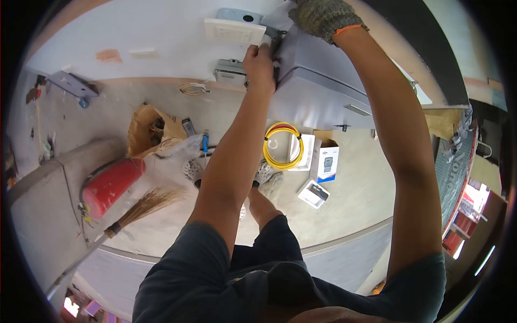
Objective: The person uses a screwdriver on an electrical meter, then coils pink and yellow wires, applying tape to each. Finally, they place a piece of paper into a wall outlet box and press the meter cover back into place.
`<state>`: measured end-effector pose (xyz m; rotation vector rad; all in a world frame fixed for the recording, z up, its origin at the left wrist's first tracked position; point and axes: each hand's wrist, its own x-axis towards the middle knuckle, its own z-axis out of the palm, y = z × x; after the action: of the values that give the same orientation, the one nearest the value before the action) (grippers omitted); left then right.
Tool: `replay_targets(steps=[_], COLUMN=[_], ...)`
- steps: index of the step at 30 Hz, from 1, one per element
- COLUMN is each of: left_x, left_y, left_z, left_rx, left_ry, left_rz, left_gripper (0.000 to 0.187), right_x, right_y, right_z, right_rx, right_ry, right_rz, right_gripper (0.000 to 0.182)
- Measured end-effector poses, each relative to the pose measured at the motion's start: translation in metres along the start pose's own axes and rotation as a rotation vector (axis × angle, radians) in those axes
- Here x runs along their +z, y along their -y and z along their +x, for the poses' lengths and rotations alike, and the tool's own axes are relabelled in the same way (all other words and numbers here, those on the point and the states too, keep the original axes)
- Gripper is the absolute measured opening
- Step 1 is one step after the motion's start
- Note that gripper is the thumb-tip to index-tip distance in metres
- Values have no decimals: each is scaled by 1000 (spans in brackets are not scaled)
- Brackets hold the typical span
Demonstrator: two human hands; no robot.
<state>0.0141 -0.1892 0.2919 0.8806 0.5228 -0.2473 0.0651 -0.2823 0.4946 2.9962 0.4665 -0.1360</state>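
A grey metal box (318, 81) is mounted on the white wall in front of me. My bare left hand (260, 63) grips the box's left edge, fingers curled around it just below a small dark fitting (273, 34). My right hand (322, 16), in a knitted glove with an orange cuff, rests on the top of the box; I cannot see what, if anything, its fingers hold. A white switch plate (234, 30) and a grey-blue fitting (239, 15) sit on the wall just left of the box.
On the concrete floor below lie a yellow cable coil (283, 145), small cartons (326, 160), a brown paper bag (153, 129), a red fire extinguisher (110, 185) and a broom (142, 207). A grey wall box (230, 71) with loose wires sits lower left.
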Motion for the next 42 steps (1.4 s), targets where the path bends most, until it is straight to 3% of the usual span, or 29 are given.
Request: replay_targets(steps=[2, 3, 7, 9, 10, 13, 17, 20, 22, 28, 36, 42], left_x=[10, 11, 9, 12, 10, 7, 2, 2, 2, 1, 14, 9], left_y=[-11, -15, -6, -4, -5, -4, 1, -1, 0, 7, 12, 12], left_z=[-8, -9, 7, 7, 7, 16, 34, 36, 37, 40, 43, 36], left_rx=[27, 59, 153, 181, 186, 237, 315, 323, 325, 380, 461, 373], left_ry=[45, 97, 153, 97, 86, 65, 83, 100, 106, 155, 31, 47], left_rz=[-94, -172, -256, -280, -289, -232, -202, -222, -222, -215, -261, -304], left_gripper=[21, 18, 20, 23, 23, 21, 18, 18, 18, 16, 14, 14], right_x=[-30, -29, -13, -7, -8, -6, 3, 3, 6, 4, 1, -8], right_y=[24, 28, 35, 46, 51, 53, 48, 49, 49, 61, 55, 42], right_z=[-9, -10, -7, -6, 1, 4, 12, 16, 12, 20, 20, 14], right_rx=[185, 167, -239, -247, -92, 16, -96, -44, -125, 46, -53, -121], right_ry=[183, 188, -179, -176, 37, 95, 22, 76, -66, 75, 42, 30], right_rz=[-118, -124, -206, -308, -341, -374, -415, -451, -464, -456, -472, -495], right_gripper=[25, 25, 24, 22, 20, 20, 20, 21, 22, 22, 21, 20])
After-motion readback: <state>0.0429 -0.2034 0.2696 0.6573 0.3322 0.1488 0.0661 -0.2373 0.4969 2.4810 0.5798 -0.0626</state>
